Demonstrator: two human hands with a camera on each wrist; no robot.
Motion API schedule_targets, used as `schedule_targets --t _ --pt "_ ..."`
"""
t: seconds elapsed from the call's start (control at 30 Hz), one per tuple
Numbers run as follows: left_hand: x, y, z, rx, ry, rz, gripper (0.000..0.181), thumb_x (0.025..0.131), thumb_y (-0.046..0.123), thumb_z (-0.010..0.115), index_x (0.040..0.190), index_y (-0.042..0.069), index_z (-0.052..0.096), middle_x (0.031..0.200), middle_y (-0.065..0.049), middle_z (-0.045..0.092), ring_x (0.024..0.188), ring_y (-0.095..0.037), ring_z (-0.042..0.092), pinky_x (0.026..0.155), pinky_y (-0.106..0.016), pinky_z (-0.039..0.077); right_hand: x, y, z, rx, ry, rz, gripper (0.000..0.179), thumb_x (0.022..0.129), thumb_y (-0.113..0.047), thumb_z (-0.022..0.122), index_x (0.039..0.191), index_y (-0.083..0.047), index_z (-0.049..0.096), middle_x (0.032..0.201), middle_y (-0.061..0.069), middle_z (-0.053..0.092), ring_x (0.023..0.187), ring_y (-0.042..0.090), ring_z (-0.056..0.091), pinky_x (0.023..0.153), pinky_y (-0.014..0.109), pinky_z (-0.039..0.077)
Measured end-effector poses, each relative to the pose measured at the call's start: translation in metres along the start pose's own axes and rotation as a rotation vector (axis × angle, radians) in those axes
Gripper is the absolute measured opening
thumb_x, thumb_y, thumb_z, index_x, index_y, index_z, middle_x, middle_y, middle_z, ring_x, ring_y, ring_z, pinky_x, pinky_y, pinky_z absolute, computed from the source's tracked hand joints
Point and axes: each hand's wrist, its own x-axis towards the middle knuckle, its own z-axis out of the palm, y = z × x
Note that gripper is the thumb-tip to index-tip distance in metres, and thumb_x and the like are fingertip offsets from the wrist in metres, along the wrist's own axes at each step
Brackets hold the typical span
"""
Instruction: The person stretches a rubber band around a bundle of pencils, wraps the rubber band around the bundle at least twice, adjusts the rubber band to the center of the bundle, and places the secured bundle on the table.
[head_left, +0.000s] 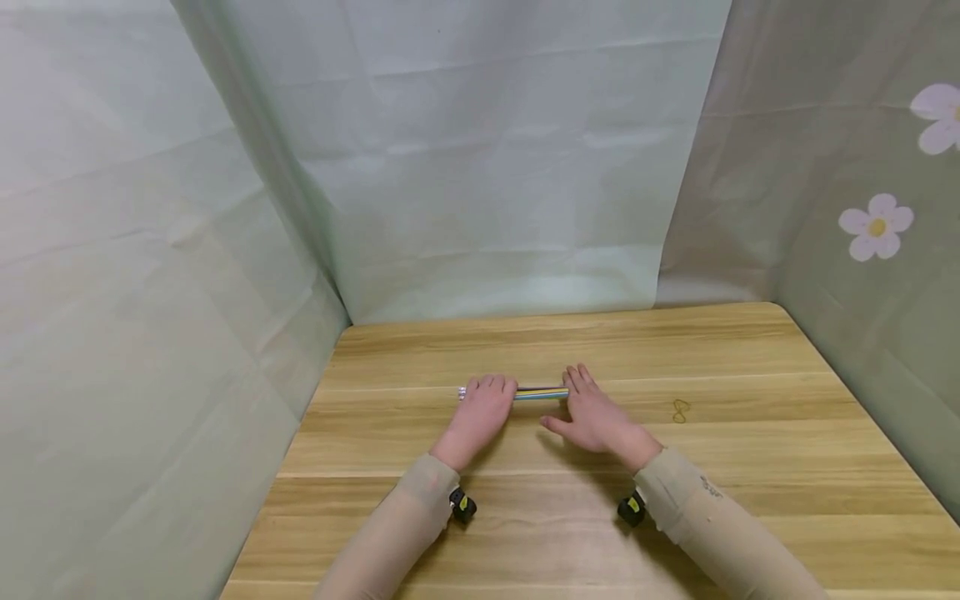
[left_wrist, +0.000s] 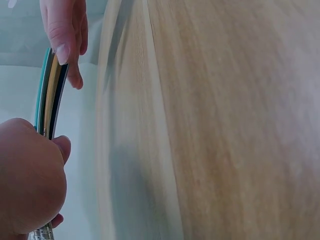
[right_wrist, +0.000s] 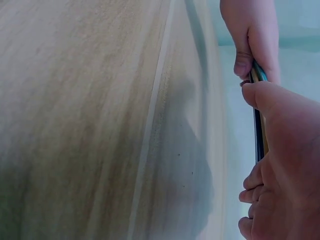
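sticks — blue, yellow, dark, silver-ended; left hand grips them; right hand straight-fingered

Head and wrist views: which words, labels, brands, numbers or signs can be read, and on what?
No text is legible.
Right sleeve: small dark marking, too small to read.
Left wrist camera and right wrist camera: yellow-green patches, no readable lettering.
Bundle of slim rods: any print is too small or blurred to read.

Wood-grain table; pale hangings, perhaps cloth; white flowers right.
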Motion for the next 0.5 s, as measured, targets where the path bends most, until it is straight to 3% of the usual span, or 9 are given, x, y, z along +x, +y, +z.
schedule_targets --t 0.27,0.5 --pt "-0.005 -0.007 -0.003 -0.102 0.0 -0.048 0.02 0.109 0.006 0.056 0.128 0.005 0.059 0.122 -0.011 0.067 0.113 -0.027 0.063 0.098 -0.046 0.052 -0.007 0.02 -0.014 0.194 -0.016 -0.013 0.086 0.109 -0.044 0.06 0.161 0.016 0.025 0.17 0.034 0.017 0.16 0.051 0.009 0.126 0.061 0.016" --pt "-0.022 -0.018 0.003 -0.191 0.012 -0.088 0.015 0.108 0.01 0.059 0.123 0.006 0.059 0.123 -0.012 0.068 0.115 -0.03 0.063 0.095 -0.05 0.051 -0.031 0.066 -0.032 0.213 0.115 -0.014 0.06 0.111 -0.028 0.06 0.153 0.012 0.047 0.157 0.034 0.046 0.149 0.055 0.037 0.12 0.066 0.029"
